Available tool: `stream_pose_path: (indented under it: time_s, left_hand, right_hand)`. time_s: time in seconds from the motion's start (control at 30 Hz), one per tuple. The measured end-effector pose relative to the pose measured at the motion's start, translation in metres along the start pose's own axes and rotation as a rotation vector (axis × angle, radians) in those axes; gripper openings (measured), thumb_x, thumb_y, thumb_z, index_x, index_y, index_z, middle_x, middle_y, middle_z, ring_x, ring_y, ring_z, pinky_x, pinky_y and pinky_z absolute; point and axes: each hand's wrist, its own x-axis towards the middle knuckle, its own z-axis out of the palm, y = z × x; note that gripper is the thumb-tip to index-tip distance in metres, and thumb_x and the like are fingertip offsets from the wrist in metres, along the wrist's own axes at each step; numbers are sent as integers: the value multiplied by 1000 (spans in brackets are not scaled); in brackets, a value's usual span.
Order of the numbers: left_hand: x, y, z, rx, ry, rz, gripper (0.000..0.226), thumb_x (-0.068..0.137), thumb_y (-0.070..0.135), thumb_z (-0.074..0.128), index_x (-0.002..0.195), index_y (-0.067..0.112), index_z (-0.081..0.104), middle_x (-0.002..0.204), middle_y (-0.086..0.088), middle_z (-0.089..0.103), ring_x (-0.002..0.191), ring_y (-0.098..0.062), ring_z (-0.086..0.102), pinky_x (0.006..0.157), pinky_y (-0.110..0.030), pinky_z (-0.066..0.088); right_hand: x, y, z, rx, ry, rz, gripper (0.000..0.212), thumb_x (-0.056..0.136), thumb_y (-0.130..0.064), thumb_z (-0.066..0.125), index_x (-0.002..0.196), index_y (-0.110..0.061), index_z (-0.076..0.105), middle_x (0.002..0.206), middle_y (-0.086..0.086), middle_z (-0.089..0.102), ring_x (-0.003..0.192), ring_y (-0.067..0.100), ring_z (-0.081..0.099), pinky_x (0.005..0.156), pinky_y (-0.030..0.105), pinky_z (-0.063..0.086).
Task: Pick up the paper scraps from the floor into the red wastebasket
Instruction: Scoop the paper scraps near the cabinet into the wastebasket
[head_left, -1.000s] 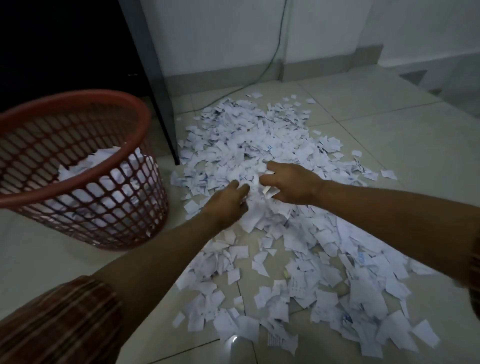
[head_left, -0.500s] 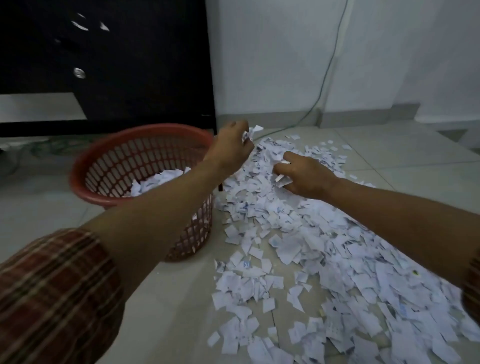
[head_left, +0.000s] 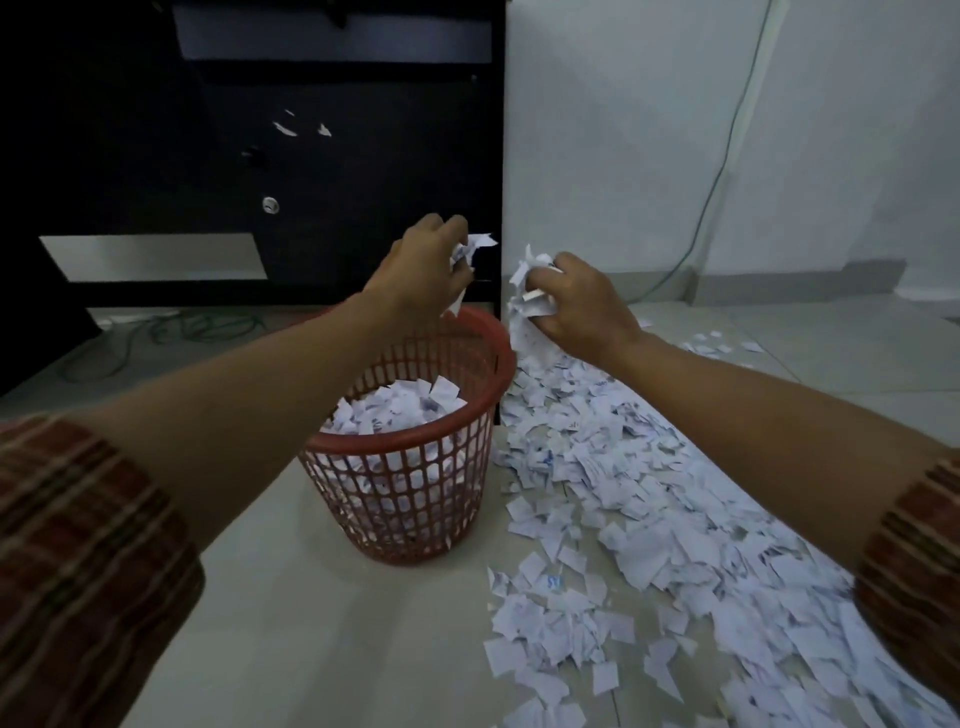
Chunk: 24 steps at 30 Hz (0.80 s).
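The left hand (head_left: 421, 270) is raised above the far rim of the red wastebasket (head_left: 415, 457), its fingers curled round a small wad of paper scraps (head_left: 470, 249) whose torn white corners stick out past the fingertips. The right hand (head_left: 576, 306) is held just beside the basket's right edge, over the floor rather than over the opening, and it too grips a bunch of scraps (head_left: 524, 301), a looser clump that hangs down below the fingers. Both forearms reach forward from plaid sleeves (head_left: 78, 561) at the bottom corners of the view. The wastebasket stands upright on the pale tiled floor (head_left: 311, 634), its lattice wall showing white paper inside, filled to somewhat below the rim. To its right a broad spread of loose scraps (head_left: 649, 519) covers the tiles, running from beneath the right hand towards the lower right corner, its nearest pieces lying just beside the basket's base. Behind the basket stands a dark cabinet (head_left: 311, 156), and a thin cable (head_left: 727, 156) runs down the white wall to the skirting.
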Motion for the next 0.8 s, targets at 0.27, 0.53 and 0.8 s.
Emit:
stream_pose_path:
  time_s: [0.27, 0.53, 0.8]
  left_hand:
    - [-44, -58, -6, 219, -478, -113, 35, 95, 29, 54, 129, 20, 50, 121, -7, 55, 105, -26, 57, 86, -37, 47]
    - [-52, -91, -12, 263, -767, -339, 58, 87, 51, 63, 139, 35, 42, 135, 1, 54, 116, -22, 53, 93, -35, 44]
    - [-47, -94, -9, 231, -814, -382, 64, 80, 38, 74, 136, 37, 42, 124, 6, 55, 102, -15, 53, 81, -32, 45]
  right_hand:
    - [36, -45, 38, 149, 45, 23, 21, 78, -19, 74, 94, -8, 65, 82, 1, 42, 70, 19, 44, 62, 27, 33]
    - [35, -82, 66, 242, -154, 89, 34, 86, -24, 67, 117, -14, 60, 102, 3, 43, 96, 25, 53, 73, 28, 40]
    - [30, -75, 78, 309, -756, 193, 63, 84, -63, 57, 139, -37, 44, 149, 2, 38, 132, 25, 42, 106, 43, 38]
